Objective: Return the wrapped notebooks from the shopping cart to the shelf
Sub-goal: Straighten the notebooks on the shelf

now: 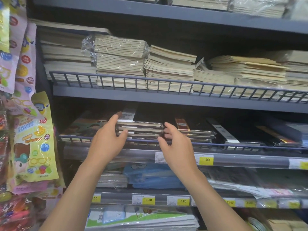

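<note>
A stack of dark wrapped notebooks (141, 129) lies on the middle shelf (233, 148), behind its low wire rail. My left hand (108, 139) rests against the stack's left end, fingers spread and thumb on the front edges. Just to the right, my right hand (175, 142) is at the stack's right front corner with fingers apart, touching or nearly touching the wrap. Neither hand encloses a notebook. The shopping cart is out of view.
More dark notebooks (196, 130) lie right of the stack, and a picture-cover book (86, 125) lies left. Beige notebook piles (166, 67) fill the shelf above. Hanging sticker packs (33, 139) crowd the left edge. Yellow price tags (206, 159) line the lower shelves.
</note>
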`<state>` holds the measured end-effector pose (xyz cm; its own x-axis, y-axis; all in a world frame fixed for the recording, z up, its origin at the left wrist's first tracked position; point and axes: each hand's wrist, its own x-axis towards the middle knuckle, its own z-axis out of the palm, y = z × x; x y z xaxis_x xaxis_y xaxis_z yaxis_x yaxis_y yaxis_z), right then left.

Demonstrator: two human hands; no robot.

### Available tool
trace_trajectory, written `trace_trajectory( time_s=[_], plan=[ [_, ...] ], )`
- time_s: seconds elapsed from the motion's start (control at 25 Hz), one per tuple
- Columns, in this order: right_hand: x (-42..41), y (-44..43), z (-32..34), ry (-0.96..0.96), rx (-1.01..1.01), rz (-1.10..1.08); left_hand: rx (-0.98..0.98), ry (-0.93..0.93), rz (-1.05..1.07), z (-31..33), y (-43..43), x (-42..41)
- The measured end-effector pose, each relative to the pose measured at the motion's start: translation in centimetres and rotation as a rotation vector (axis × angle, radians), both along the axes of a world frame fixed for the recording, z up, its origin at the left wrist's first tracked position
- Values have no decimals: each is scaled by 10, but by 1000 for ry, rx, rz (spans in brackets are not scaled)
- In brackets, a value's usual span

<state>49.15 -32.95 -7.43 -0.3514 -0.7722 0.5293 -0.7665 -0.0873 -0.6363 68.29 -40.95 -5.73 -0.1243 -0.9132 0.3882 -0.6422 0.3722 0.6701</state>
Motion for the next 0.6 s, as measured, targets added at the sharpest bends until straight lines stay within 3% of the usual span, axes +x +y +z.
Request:
trace_trajectory(
  time_s=[0.12,0.2,0.36,0.6],
  plan=[
    [-30,28,6,13,-144,-69,-312,106,94,0,24,-17],
    [-61,41,10,71,-178,-179,-470,185,-9,2,46,-37],
    [-111,50,12,121,-27,-333,-296,123,-310,-9,85,-90],
    [-127,38,2,120,137,-278,-152,-22,-321,-26,75,-131]
  ],
)
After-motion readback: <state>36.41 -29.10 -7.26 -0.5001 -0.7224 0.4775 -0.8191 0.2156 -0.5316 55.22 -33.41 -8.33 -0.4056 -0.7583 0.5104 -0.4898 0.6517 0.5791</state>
